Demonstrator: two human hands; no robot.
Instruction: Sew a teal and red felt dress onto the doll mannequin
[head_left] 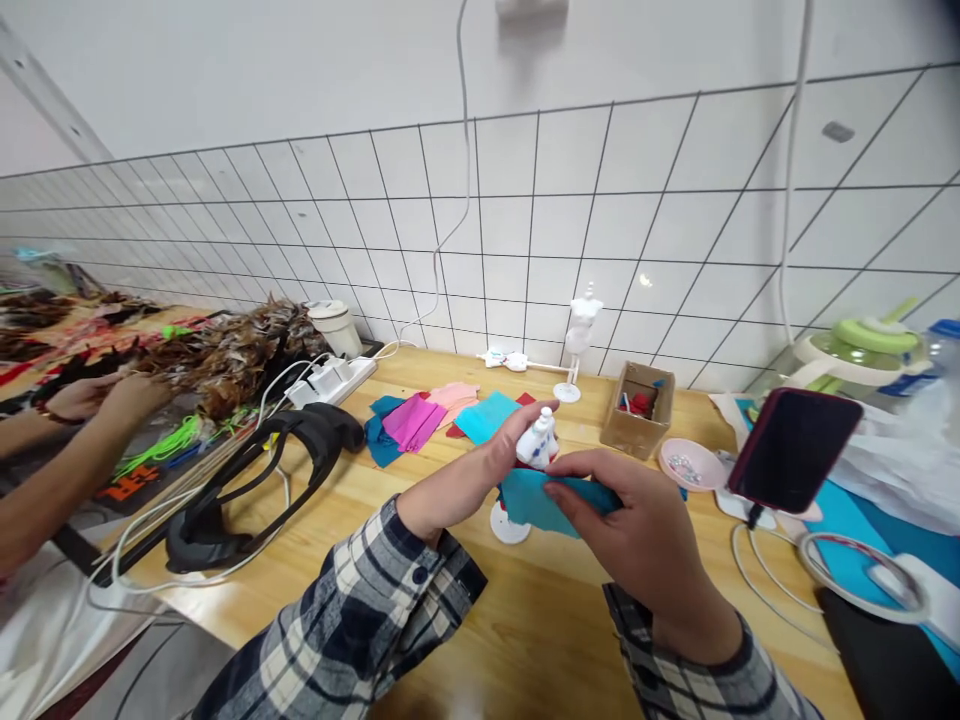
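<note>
My left hand [491, 470] is wrapped round a small white dress form [535, 444], which has blue marks on its chest and stands upright over a round white base [510, 524]. In my right hand [637, 520], thumb and fingers pinch a piece of teal fabric [544, 502] across the form's lower body. Some red shows at the form's waist; its far side is hidden by my left hand. Behind my hands lie cloth pieces: bright blue [489, 416], magenta [413, 422], pink [453, 400] and dark teal [383, 432].
Against the wall are another dress form [582, 325] and one lying down [504, 359]. To the right are a cardboard box [636, 430], a pink bowl of beads [691, 466] and a phone [796, 449]. At left are a black headset frame [300, 500], power strip [330, 380] and a co-worker's hands [135, 400].
</note>
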